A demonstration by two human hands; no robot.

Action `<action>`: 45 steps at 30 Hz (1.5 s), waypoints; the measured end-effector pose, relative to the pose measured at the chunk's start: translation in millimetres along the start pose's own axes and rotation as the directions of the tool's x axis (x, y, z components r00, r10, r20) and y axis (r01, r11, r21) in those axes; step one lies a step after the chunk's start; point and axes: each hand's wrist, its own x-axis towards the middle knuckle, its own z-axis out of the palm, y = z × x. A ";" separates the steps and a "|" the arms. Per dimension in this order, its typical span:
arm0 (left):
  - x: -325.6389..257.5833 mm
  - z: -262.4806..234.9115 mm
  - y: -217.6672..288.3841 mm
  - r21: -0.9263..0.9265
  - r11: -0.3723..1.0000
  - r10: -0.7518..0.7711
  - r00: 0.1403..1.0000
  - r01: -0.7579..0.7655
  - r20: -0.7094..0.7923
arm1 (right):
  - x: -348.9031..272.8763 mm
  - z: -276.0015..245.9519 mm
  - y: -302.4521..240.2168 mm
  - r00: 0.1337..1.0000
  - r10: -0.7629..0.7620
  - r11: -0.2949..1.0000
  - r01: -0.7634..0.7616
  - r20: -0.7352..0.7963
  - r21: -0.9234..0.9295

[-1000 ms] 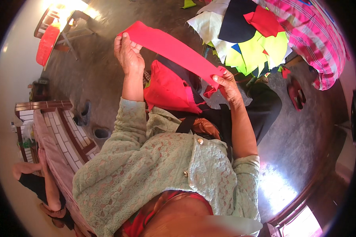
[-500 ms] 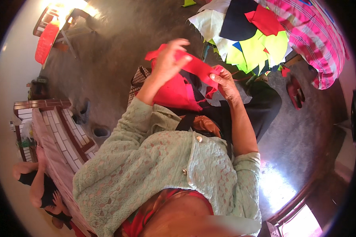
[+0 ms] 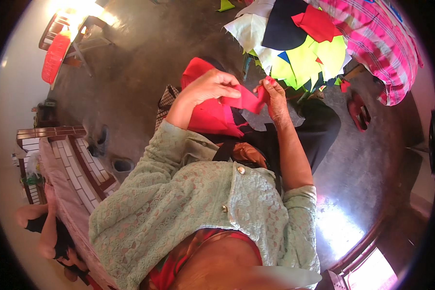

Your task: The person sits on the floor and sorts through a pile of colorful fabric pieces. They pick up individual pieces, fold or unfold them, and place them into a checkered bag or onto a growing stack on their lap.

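Note:
A red fabric strip (image 3: 249, 102) stretches between my two hands above my lap. At its left end, my left hand (image 3: 209, 88) pinches it between thumb and fingers. Closed round the other end is my right hand (image 3: 276, 98), with a bit of red showing above the fingertips. Larger red cloth (image 3: 209, 119) lies over my lap under the left hand, and part of it sticks up beyond that hand. A checked fabric edge (image 3: 165, 99) shows beside the left wrist.
A heap of cut fabric pieces (image 3: 299, 63) in yellow, black, white and red lies ahead right, beside pink plaid cloth (image 3: 372, 43). A dark red shoe (image 3: 358, 113) is on the floor at right. Another person (image 3: 53, 229) is at far left by a pink-covered bed edge (image 3: 65, 193).
My left hand has come down onto the strip and now pinches it; before, its fingers were raised and spread. The strip between my hands is shorter and sags.

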 end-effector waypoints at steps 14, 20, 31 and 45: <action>-41.4 -61.4 42.7 -0.495 0.384 0.587 0.619 -0.780 -0.521 | 3.0 -12.0 18.9 0.972 0.217 0.953 -0.231 -0.088 -0.198; -52.8 -59.2 82.2 -0.440 0.292 0.703 0.502 -0.849 -0.504 | 0.1 -8.8 24.8 0.951 0.220 0.919 -0.277 -0.217 -0.282; -32.8 -30.7 131.7 0.044 0.502 0.772 0.424 -0.864 -0.474 | -8.1 7.3 13.5 0.997 0.075 0.955 -0.081 -0.032 -0.285; -9.0 -1.5 94.8 -0.368 0.552 0.600 0.663 -0.748 -0.448 | -10.4 10.5 7.1 0.994 0.025 0.979 -0.003 0.104 -0.202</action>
